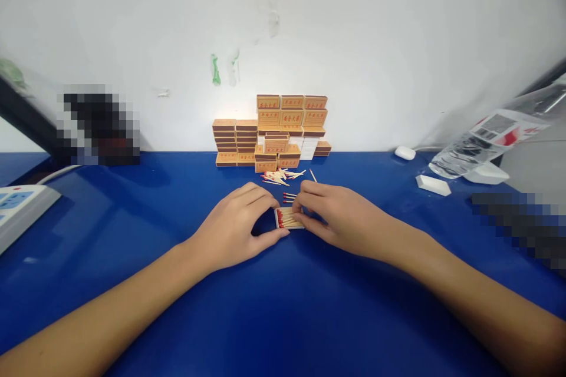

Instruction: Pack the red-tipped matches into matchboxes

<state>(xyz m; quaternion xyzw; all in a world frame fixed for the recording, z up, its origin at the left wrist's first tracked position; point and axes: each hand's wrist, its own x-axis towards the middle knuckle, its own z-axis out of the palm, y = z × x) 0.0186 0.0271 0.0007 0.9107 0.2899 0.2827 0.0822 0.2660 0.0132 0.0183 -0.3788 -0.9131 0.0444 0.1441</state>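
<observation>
A small white matchbox tray [277, 221] lies on the blue table, filled with red-tipped matches [288, 219]. At its left end, my left hand [241, 221] holds it between the thumb in front and the fingers behind. My right hand [333, 212] bends over the tray's right part, with thumb and fingers closing on the matches there; the fingertips partly hide them. Just behind the tray a few single matches [289, 195] lie side by side. Farther back is a loose pile of matches [280, 177], and one more match [313, 175] leans apart at its right.
Stacked orange matchboxes [292, 118] stand against the white wall [177, 23], with white trays [308, 147] among them. To the right are a white earbud case [405, 153], a white block [433, 185] and a tilted plastic bottle [469, 141]. A power strip [30, 212] sits at left.
</observation>
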